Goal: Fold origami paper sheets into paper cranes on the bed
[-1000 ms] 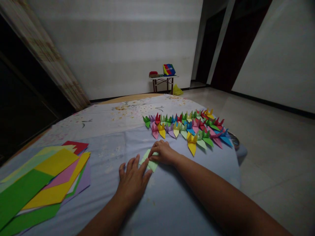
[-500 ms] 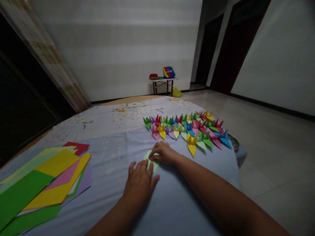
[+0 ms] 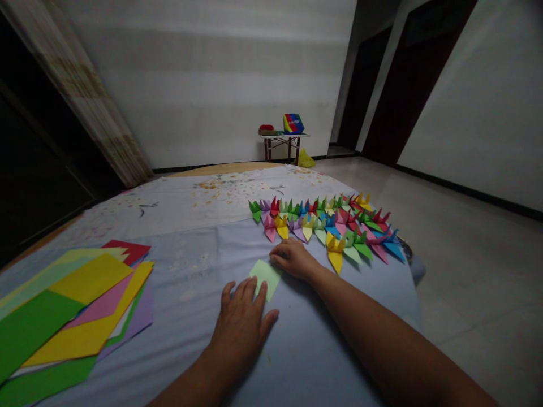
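Observation:
A small folded light green paper (image 3: pixel 266 275) lies on the pale blue cloth (image 3: pixel 190 265). My left hand (image 3: pixel 245 322) rests flat on the cloth, fingers stretched out, fingertips on the paper's near edge. My right hand (image 3: pixel 294 258) lies just right of the paper with fingers curled, touching its far right corner. Behind my right hand stand rows of folded paper cranes (image 3: pixel 326 223) in many colours.
A fanned stack of coloured paper sheets (image 3: pixel 72 308) lies at the left. The cloth's right edge drops to a tiled floor (image 3: pixel 475 265). A small table with a coloured box (image 3: pixel 283 135) stands by the far wall. A curtain (image 3: pixel 85 102) hangs at the left.
My right hand has slid off the green paper to its right, uncovering it. My left hand has drawn back slightly toward me. The paper now lies flat and more visible.

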Demonstrator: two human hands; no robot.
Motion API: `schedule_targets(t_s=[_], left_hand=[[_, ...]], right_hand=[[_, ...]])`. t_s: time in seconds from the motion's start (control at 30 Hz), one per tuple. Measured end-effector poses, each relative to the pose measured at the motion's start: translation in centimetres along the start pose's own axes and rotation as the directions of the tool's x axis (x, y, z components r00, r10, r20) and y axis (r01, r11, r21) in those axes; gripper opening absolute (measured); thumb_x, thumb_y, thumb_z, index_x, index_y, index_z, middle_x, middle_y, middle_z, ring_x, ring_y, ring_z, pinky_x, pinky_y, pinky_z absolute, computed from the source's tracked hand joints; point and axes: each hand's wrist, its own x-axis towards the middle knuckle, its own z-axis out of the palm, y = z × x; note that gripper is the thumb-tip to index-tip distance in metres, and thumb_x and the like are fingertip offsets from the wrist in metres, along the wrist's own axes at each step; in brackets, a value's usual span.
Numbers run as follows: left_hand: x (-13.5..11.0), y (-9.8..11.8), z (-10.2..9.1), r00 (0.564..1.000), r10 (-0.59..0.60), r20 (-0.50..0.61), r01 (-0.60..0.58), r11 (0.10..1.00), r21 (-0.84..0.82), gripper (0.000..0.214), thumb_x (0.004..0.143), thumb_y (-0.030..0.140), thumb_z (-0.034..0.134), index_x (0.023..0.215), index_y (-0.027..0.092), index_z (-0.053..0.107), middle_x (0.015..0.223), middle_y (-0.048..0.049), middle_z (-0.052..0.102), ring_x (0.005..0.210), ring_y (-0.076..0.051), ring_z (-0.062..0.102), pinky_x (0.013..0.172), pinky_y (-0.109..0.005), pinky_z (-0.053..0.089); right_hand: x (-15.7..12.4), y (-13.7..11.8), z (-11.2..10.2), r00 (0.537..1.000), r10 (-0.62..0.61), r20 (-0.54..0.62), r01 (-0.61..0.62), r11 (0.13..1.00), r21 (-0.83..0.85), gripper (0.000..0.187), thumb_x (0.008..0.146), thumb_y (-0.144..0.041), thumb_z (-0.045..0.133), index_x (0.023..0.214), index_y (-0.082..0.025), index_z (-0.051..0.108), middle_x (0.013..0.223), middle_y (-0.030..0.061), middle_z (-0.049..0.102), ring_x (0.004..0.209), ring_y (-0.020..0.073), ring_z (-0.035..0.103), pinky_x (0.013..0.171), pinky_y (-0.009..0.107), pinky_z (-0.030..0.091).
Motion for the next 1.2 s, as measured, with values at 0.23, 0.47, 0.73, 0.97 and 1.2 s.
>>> schedule_targets(t_s=[0.23,0.47,0.73,0.97,1.2], left_hand=[[0.2,-0.7,-0.3,0.999,0.023,-0.048,-0.025,0.999,-0.041,0.038,0.087,0.037,0.043,0.118,0.019,0.055,0.122,-0.0136,0.056,0.116,-0.028,0.046,0.098,-0.054,0.024],[0.4,-0.9,0.0,0.996,0.028,-0.085,-0.033,0.998,-0.062,0.037,0.086,0.036,0.044,0.117,0.020,0.055,0.121,-0.0129,0.056,0.114,-0.028,0.046,0.098,-0.053,0.024],[0.3,-1.1,0.2,0.997,0.026,-0.078,-0.031,0.997,-0.066,0.037,0.085,0.036,0.045,0.118,0.021,0.054,0.123,-0.0128,0.055,0.116,-0.027,0.045,0.098,-0.052,0.024],[0.6,-1.8,0.9,0.990,0.025,-0.142,-0.043,0.991,-0.126,0.037,0.086,0.036,0.044,0.119,0.022,0.052,0.122,-0.0109,0.055,0.115,-0.025,0.045,0.098,-0.050,0.024],[1.0,-2.5,1.0,0.964,-0.049,-0.262,-0.035,0.952,-0.305,0.038,0.085,0.031,0.044,0.122,0.020,0.047,0.124,-0.0111,0.051,0.118,-0.025,0.043,0.098,-0.048,0.027]], right_hand=[[-0.5,-0.9,-0.2,0.994,-0.038,0.101,0.040,0.999,-0.012,0.016,0.079,-0.033,0.059,0.086,-0.020,0.066,0.091,0.0058,0.059,0.094,0.0195,0.047,0.081,0.033,0.029],[-0.4,-1.1,-0.1,0.994,-0.024,0.108,0.029,0.999,-0.038,0.017,0.080,-0.032,0.057,0.091,-0.020,0.064,0.092,0.0063,0.058,0.094,0.0202,0.046,0.081,0.034,0.028],[-0.4,-1.3,-0.3,0.991,-0.027,0.132,0.033,0.998,-0.045,0.016,0.081,-0.031,0.057,0.087,-0.018,0.065,0.088,0.0065,0.058,0.091,0.0193,0.047,0.080,0.034,0.029],[-0.2,-1.1,0.0,0.996,-0.015,0.089,-0.004,0.977,0.213,0.016,0.078,-0.025,0.057,0.091,-0.016,0.062,0.081,0.0028,0.059,0.077,0.0136,0.051,0.070,0.026,0.037],[0.0,-0.9,0.6,0.987,0.070,0.143,-0.138,0.829,0.542,0.015,0.072,-0.017,0.059,0.087,-0.014,0.058,0.065,-0.0047,0.049,0.059,0.0071,0.043,0.056,0.020,0.035]])
